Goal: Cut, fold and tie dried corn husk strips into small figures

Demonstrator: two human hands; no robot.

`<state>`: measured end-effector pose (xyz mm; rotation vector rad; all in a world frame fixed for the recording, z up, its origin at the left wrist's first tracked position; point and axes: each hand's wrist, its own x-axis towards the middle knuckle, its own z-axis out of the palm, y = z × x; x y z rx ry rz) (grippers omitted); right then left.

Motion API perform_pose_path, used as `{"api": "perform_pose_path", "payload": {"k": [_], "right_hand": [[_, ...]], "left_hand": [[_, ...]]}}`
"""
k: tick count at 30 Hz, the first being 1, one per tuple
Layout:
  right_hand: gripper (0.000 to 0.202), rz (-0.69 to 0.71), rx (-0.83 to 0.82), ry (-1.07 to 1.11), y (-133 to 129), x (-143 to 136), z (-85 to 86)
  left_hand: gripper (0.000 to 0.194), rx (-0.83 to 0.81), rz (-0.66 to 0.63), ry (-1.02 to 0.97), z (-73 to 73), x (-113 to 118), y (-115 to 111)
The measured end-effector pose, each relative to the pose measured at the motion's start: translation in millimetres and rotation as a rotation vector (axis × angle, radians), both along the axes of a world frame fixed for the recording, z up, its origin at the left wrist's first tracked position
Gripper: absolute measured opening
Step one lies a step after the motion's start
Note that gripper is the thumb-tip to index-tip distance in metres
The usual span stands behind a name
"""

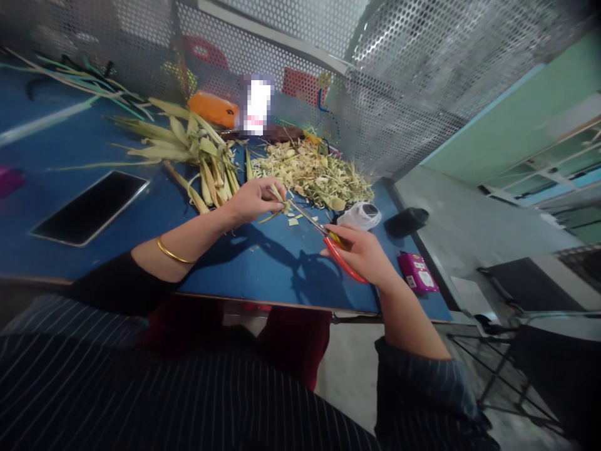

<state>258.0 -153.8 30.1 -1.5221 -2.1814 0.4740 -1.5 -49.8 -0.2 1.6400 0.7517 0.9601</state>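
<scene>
My left hand (260, 199) pinches a piece of pale green husk (275, 213) above the blue table (263, 257). In my right hand (364, 252) is a pair of scissors (337, 252) with red handles. Their blades point toward the husk, close to my left fingertips. A few small cut bits (293, 221) lie on the table just below the blades. Beyond my hands spreads a heap of chopped husk (312, 172). To the left of it rests a bunch of long, uncut husks (211, 163).
A white roll (360, 215), a black cylindrical object (406, 222) and a purple packet (417, 272) line the right side. At left lies a dark tablet-like device (91, 208). An orange packet (213, 109) sits at the back, before a perforated metal screen (300, 44).
</scene>
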Motion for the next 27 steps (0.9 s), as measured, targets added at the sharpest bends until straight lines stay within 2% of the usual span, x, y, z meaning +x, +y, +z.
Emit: {"api": "perform_pose_path", "payload": {"k": [7, 16, 22, 27], "right_hand": [[0.047, 0.009, 0.026, -0.091, -1, -2, 1.4], [0.044, 0.026, 0.098, -0.159, -2, -2, -2.6], [0.04, 0.055, 0.153, -0.213, -3, 0, -6.0], [0.041, 0.052, 0.15, -0.216, -4, 2, -10.2]], "left_hand": [[0.016, 0.1, 0.072, 0.106, 5.6, 0, -4], [0.012, 0.194, 0.063, 0.151, 3.7, -1, -1], [0.015, 0.163, 0.027, 0.203, 5.6, -2, -2], [0.024, 0.139, 0.059, 0.267, 3.6, -3, 0]]}}
